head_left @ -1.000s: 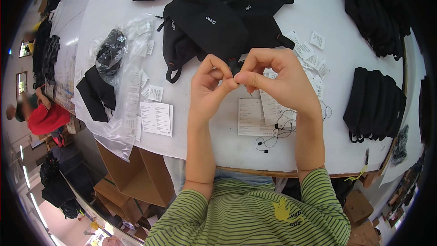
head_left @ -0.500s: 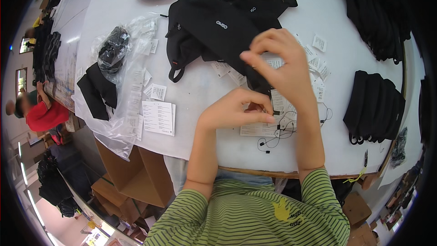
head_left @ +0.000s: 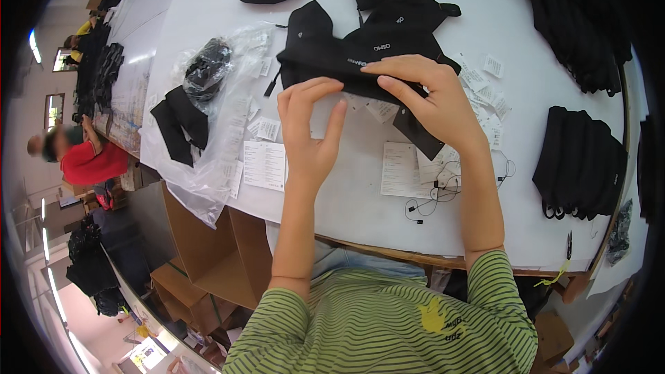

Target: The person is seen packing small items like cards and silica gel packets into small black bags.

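Note:
A black fabric pouch (head_left: 322, 57) with light printing lies in front of me on top of other black pouches. My left hand (head_left: 308, 114) is at its near left edge, fingertips against the fabric and thumb spread well away. Over the pouch's right part reaches my right hand (head_left: 433, 100), its fingers stretched out and resting on the fabric, the thumb a little apart below them. Under my right wrist a black flap (head_left: 418, 133) of fabric sticks out. Thin black cords (head_left: 443, 190) with small tabs lie near a printed white sheet (head_left: 400, 170).
White labels (head_left: 478, 83) are scattered on the right. A clear plastic bag (head_left: 190, 183) with black items lies left, beside printed cards (head_left: 263, 165). Stacked black pouches (head_left: 578, 163) stand right, near small snips (head_left: 569, 244). A carton (head_left: 208, 242) stands below the table edge.
Both hands have moved forward to the black pouches, the left one opening from its pinch. The top pouch has shifted and now lies more crosswise. The whole view has shifted slightly.

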`<action>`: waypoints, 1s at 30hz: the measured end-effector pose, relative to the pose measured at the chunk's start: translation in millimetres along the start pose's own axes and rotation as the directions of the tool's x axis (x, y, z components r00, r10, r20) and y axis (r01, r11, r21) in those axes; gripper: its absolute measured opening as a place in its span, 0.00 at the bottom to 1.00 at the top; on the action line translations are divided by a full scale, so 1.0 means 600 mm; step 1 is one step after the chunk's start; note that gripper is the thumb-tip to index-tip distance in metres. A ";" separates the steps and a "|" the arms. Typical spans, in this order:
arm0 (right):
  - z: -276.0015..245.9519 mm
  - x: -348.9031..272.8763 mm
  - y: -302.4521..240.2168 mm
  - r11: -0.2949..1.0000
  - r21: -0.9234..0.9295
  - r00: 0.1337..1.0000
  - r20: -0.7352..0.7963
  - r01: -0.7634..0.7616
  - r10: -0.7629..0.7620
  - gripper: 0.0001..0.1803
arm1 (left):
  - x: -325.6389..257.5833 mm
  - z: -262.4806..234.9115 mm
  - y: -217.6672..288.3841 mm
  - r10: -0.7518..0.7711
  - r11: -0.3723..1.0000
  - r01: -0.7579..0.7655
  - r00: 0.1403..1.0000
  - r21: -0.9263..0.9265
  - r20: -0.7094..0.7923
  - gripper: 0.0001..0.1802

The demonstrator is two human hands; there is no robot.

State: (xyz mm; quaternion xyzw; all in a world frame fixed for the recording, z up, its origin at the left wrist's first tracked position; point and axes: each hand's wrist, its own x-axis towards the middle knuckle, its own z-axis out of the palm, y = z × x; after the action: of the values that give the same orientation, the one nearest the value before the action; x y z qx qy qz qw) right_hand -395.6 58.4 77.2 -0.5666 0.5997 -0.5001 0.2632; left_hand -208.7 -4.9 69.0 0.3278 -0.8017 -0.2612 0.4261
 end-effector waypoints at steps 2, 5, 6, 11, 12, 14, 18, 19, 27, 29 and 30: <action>-0.001 -0.005 -0.022 0.999 0.036 0.999 0.003 0.038 -0.038 0.12 | -0.001 -0.021 0.004 0.078 0.971 -0.090 0.995 0.223 0.061 0.15; -0.001 -0.013 -0.053 0.985 0.162 0.992 0.124 -0.059 0.039 0.12 | -0.015 -0.048 -0.001 0.192 0.871 -0.210 0.978 0.444 0.087 0.19; -0.001 -0.016 -0.056 0.984 0.173 0.992 0.128 -0.037 0.015 0.12 | -0.017 -0.059 0.001 0.193 0.866 -0.211 0.977 0.453 0.086 0.19; 0.010 -0.030 -0.076 0.972 0.234 0.987 0.151 0.009 -0.046 0.11 | -0.037 -0.095 0.016 0.301 0.836 -0.331 0.943 0.437 0.138 0.15; 0.011 -0.032 -0.076 0.976 0.217 0.980 0.199 -0.027 -0.017 0.11 | -0.041 -0.100 0.020 0.304 0.835 -0.331 0.943 0.439 0.135 0.15; 0.016 -0.031 -0.077 0.980 0.192 0.969 0.248 -0.057 0.008 0.12 | -0.049 -0.109 0.030 0.327 0.792 -0.375 0.927 0.483 0.183 0.16; 0.041 -0.035 -0.076 0.941 0.332 0.966 0.257 -0.071 -0.018 0.14 | -0.066 -0.126 0.038 0.340 0.794 -0.370 0.928 0.483 0.153 0.15; 0.045 -0.037 -0.077 0.906 0.406 0.960 0.278 -0.118 0.000 0.14 | -0.071 -0.132 0.037 0.271 0.852 -0.314 0.949 0.419 0.161 0.14; 0.058 -0.101 -0.063 0.957 0.265 0.916 0.401 -0.119 0.003 0.20 | -0.136 -0.141 0.022 0.085 0.969 -0.136 0.967 0.204 0.242 0.11; 0.045 -0.121 -0.023 0.941 0.295 0.918 0.393 -0.168 0.041 0.25 | -0.143 -0.134 0.025 0.046 0.979 -0.092 0.969 0.181 0.244 0.10; 0.036 -0.128 -0.012 0.917 0.333 0.923 0.377 -0.219 0.083 0.30 | -0.146 -0.129 0.025 0.020 0.984 -0.058 0.975 0.170 0.220 0.09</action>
State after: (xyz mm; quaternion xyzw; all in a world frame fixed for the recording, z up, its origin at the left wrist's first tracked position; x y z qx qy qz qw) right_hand -356.6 125.3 56.6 -0.5390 0.4800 -0.4711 0.5071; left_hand -110.1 59.5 73.4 0.3178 -0.8696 -0.2153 0.3106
